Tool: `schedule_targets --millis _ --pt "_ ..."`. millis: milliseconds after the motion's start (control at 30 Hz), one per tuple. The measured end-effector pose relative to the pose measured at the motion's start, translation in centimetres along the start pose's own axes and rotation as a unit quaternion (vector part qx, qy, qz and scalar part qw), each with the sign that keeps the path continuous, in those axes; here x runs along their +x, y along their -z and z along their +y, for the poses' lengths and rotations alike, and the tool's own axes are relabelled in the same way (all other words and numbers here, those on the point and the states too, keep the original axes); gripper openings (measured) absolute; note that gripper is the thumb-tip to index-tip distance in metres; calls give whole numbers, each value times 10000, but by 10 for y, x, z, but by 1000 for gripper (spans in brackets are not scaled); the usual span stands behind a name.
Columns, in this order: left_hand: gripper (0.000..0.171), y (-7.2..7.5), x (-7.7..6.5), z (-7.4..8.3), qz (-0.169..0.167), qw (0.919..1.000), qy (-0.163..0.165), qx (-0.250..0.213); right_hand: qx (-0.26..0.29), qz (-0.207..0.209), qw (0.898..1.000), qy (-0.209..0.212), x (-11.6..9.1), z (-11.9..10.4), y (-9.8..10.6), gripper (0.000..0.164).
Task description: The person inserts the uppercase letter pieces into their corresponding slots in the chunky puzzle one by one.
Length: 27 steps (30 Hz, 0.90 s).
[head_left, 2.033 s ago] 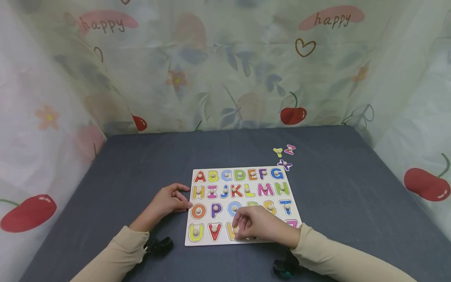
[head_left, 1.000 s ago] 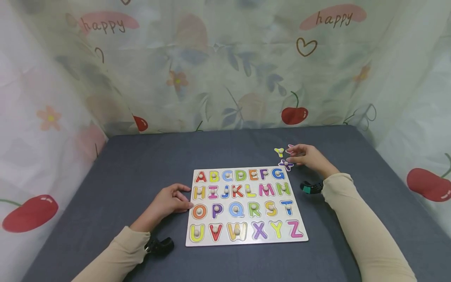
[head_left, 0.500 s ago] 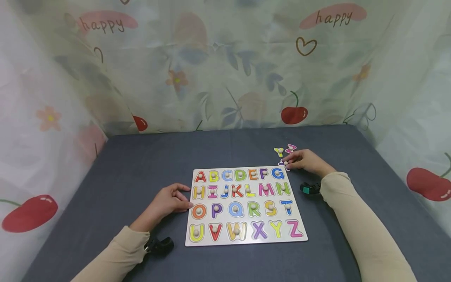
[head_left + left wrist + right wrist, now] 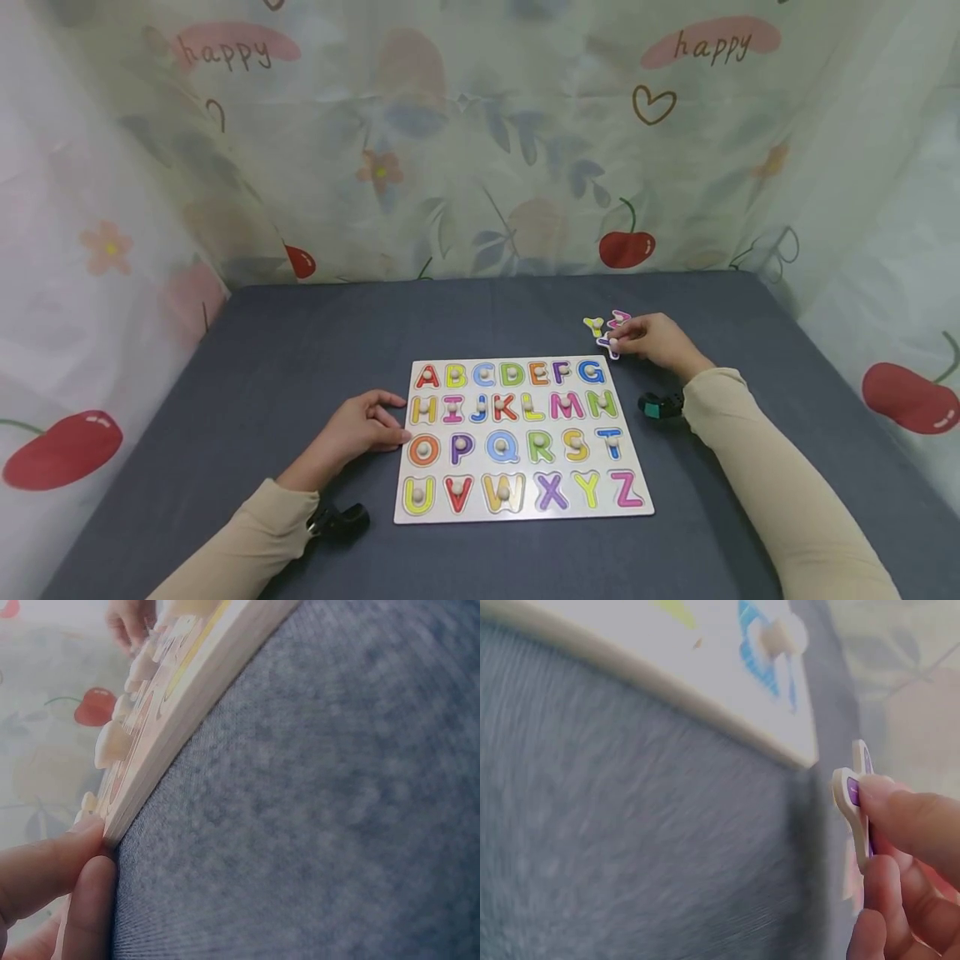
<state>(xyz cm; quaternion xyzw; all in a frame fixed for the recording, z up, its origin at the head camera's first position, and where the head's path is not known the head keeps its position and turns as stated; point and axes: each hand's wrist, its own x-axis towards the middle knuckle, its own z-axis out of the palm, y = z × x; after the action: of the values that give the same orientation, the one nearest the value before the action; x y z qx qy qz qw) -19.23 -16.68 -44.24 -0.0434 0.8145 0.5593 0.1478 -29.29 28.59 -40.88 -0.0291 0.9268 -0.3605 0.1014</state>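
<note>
At the upper right in the head view, my right hand [image 4: 660, 342] pinches the purple letter X puzzle piece [image 4: 606, 342]. Seen from the right wrist, the X piece [image 4: 847, 791] is tilted on edge between thumb and fingers, which hide part of it. A white alphabet peg puzzle board [image 4: 525, 518] lies flat on the table. Knobbed letters A to W sit in it, while the X, Y and Z places show only printed letters. My left hand [image 4: 363, 429] rests at the board's left edge, its fingertips [image 4: 90, 832] touching the side.
Just beyond the board's far right corner lie the yellow Y piece [image 4: 593, 325] and the pink Z piece [image 4: 618, 318]. A dark grey cloth [image 4: 337, 333] covers the table. Patterned curtains [image 4: 465, 167] hang behind and at both sides.
My right hand has gone from the W on the board to the loose pieces at the far right and taken hold of the X, turning it. The left hand stays at the board.
</note>
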Motion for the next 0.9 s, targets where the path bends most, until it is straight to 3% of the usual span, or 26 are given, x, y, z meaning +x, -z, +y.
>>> schedule_targets --millis 233,500,900 --pt "55 -1 2 -2 -20 10000 -28 29 -52 400 9986 344 -24 -27 -1 27" --pt "55 -2 -2 1 -34 10000 25 -24 21 418 9958 819 -57 -55 -23 24" --pt "54 0 -1 1 11 10000 23 50 110 -311 9912 1286 -112 -78 -71 17"
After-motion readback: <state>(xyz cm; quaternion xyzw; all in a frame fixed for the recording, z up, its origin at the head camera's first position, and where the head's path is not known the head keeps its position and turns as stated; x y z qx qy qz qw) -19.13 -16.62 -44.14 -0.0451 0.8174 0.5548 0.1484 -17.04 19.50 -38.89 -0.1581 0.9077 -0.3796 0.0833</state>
